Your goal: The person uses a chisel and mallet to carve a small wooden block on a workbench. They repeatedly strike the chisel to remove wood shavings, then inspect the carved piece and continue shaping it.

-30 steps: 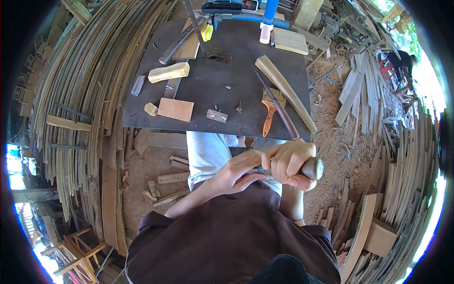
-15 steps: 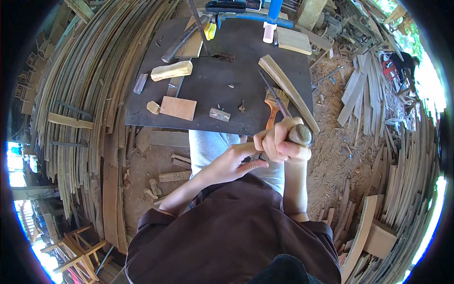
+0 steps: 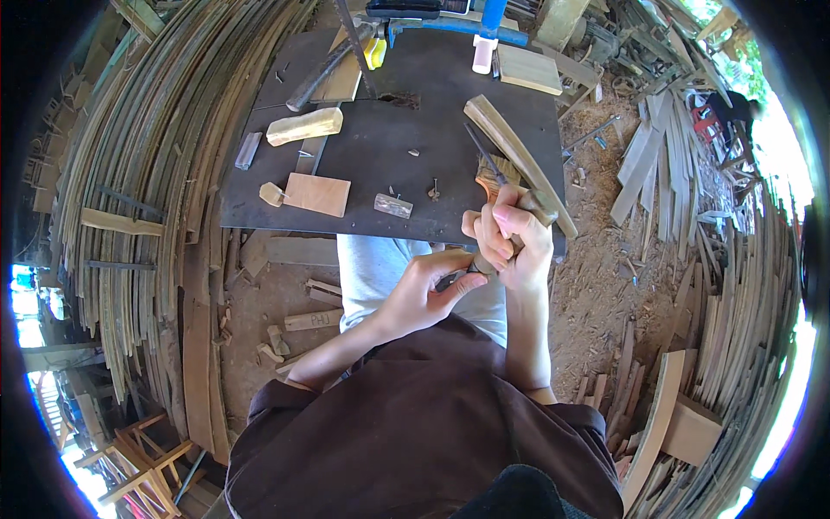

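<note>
My right hand (image 3: 510,238) is wrapped round a thick wooden handle (image 3: 542,208), its blunt end sticking out above the fist. The handle slants down toward my left hand (image 3: 428,290), whose thumb and fingers close about its lower end. Something dark shows in that grip, too hidden to name. Just beyond my fists a thin dark metal rod (image 3: 484,149) lies on the black tabletop (image 3: 363,173), partly covered by my right hand. Under it is a paintbrush (image 3: 490,176) with an orange handle, mostly hidden. A long wooden strip (image 3: 527,169) rests to their right.
On the tabletop lie a pale wood block (image 3: 304,126), a flat wood piece (image 3: 317,195), a small grey block (image 3: 393,206), several nails and a hammer (image 3: 324,82). A blue clamp bar (image 3: 458,29) crosses the far edge. Stacked wood strips (image 3: 164,173) stand left.
My right fist has risen and tilted, so the handle's end points farther up and away. My left hand stays close by at the lower end. The view has shifted slightly.
</note>
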The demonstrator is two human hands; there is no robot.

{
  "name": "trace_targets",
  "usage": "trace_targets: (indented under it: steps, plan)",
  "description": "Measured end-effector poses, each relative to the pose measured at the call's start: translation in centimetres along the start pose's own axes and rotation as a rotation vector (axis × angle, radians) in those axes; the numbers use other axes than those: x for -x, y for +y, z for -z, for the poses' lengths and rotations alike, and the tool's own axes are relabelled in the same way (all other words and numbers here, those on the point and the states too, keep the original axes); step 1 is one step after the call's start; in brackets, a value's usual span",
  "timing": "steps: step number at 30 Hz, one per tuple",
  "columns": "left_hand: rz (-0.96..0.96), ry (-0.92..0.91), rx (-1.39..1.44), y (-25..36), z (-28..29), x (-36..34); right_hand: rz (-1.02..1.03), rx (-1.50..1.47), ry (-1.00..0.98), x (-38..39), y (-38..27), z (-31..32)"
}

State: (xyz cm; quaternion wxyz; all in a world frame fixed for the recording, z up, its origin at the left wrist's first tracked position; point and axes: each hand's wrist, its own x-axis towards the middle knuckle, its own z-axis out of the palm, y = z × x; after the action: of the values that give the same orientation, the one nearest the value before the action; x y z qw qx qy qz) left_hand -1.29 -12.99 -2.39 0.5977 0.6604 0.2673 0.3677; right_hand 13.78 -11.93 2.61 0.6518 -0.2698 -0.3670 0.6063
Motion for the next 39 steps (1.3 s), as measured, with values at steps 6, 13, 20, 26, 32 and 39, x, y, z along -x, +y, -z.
trace_targets:
  steps: [6,13,20,26,32,39]
  plan:
    - [-0.042,-0.181,-0.198,0.7,1.8,-0.6,0.034,0.173,0.165,1.2,0.3,-0.6]
    - [-0.274,0.005,-0.63,0.0,1.0,0.3,0.257,0.194,0.148,3.3,0.6,-1.6]
    - [-0.087,-0.017,-0.312,-1.2,-1.0,1.7,0.36,0.312,0.088,4.6,1.5,-0.7]
    - [-0.04,0.049,-0.256,-1.4,-1.2,2.4,0.207,0.064,0.116,4.1,0.2,-0.8]
    - [0.184,-0.005,0.381,0.1,0.8,2.4,-0.05,0.355,-0.169,4.5,1.8,0.4]
    - [0.101,0.081,0.351,0.8,0.3,1.0,-0.157,0.116,-0.188,4.4,3.1,-0.8]
